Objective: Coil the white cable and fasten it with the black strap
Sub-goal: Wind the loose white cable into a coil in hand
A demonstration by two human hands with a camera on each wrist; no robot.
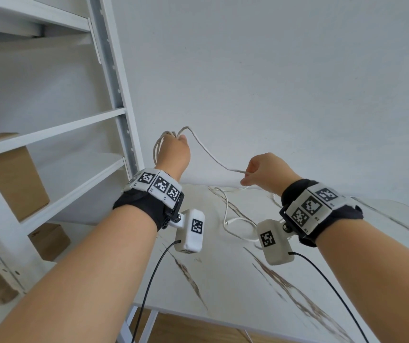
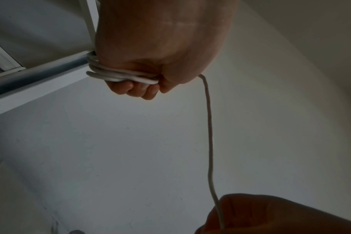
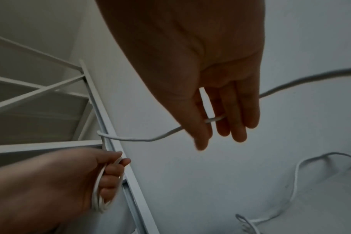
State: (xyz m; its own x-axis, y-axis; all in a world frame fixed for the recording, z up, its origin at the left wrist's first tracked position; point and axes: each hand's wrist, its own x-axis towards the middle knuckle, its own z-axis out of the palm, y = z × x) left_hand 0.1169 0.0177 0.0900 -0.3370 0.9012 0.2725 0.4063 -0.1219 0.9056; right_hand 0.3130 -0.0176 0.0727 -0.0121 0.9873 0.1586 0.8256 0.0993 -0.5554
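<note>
Coiling: white cable (image 1: 208, 152) partly wound, several loops bunched in left hand (image 1: 173, 154), rest still loose.
L hand: raised in front of wall, fist closed round the loops; in L wrist view fingers (image 2: 130, 88) curl under the bundle w/ thumb pressing on top.
Loops: hang beside back of L hand in head view; in R wrist view they ring the curled fingers.
Free strand: leaves top of L fist, sags down & across to right hand (image 1: 262, 172).
R hand: lower, well apart from L, above table's far edge; cable passes between thumb & fingers (image 3: 238, 114). Fingers nearly straight in R wrist view, so a light pinch at most; can't tell how firm.
Slack: past R hand cable drops to table (image 1: 223, 293), lies in loose curves, plug end (image 1: 228, 222) flat on the top.
Table: white w/ brown marble-like streaks.
Shelf unit (image 1: 114, 70): white metal, left of L hand; cardboard boxes (image 1: 15, 177) on lower shelves.
Black strap: not seen in any view.
</note>
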